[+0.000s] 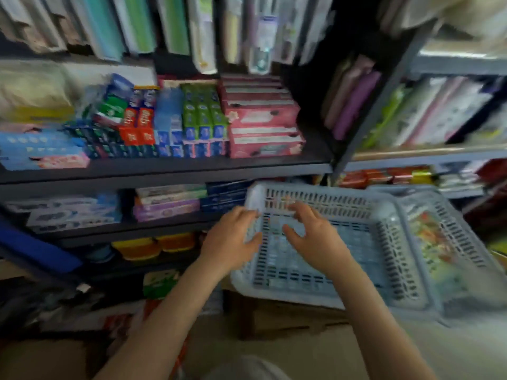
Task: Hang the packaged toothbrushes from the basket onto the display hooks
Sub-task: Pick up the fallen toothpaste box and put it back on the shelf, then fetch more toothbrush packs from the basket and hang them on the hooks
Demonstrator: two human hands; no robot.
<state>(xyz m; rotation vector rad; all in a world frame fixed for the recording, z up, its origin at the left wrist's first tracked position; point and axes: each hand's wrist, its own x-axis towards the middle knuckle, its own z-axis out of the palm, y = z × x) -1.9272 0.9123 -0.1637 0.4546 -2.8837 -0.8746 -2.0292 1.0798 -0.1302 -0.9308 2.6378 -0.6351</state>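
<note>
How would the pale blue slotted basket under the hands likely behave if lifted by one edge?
The basket looks like thin slotted plastic, so probably light and slightly flexible. It appears nearly empty, so it likely tips easily. Both the left hand and right hand hover at its near corner.

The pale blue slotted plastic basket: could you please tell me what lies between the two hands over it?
In the head view, only the pale blue slotted plastic basket's floor shows between the left hand and right hand; blur hides any packages.
</note>
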